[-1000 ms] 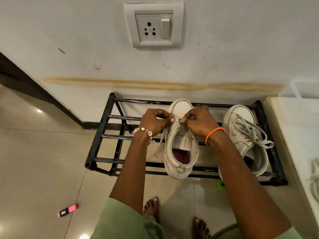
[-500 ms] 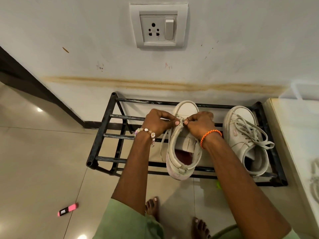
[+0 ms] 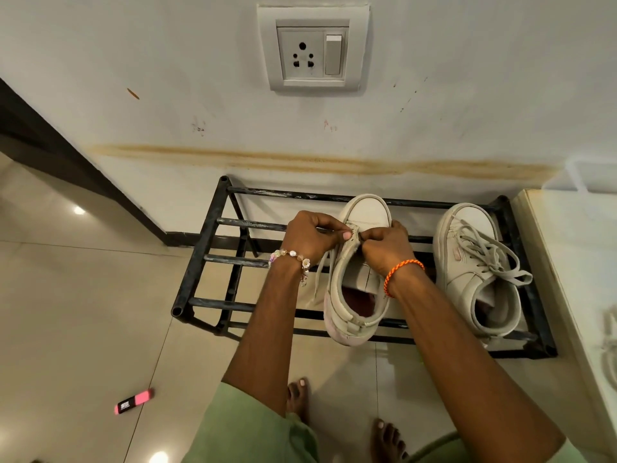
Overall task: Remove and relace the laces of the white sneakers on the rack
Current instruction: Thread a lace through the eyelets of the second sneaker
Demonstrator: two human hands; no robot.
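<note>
The nearer white sneaker [image 3: 359, 272] sits toe-to-wall on the black rack [image 3: 213, 225], its lace [image 3: 321, 268] pinched at the front eyelets by both the left hand [image 3: 310, 236] and the right hand [image 3: 384, 245] — fingers curled tight. Its laced twin [image 3: 474, 272] rests to the right on the same rack — a pink marker [image 3: 134, 400] lies on the floor.

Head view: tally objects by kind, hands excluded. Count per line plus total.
White sneakers: 2 (one being worked on, one laced)
Black metal shoe rack: 1
Pink highlighter: 1
Wall socket with switch: 1
Bracelets: 2 (beaded, orange)
Total: 7
</note>
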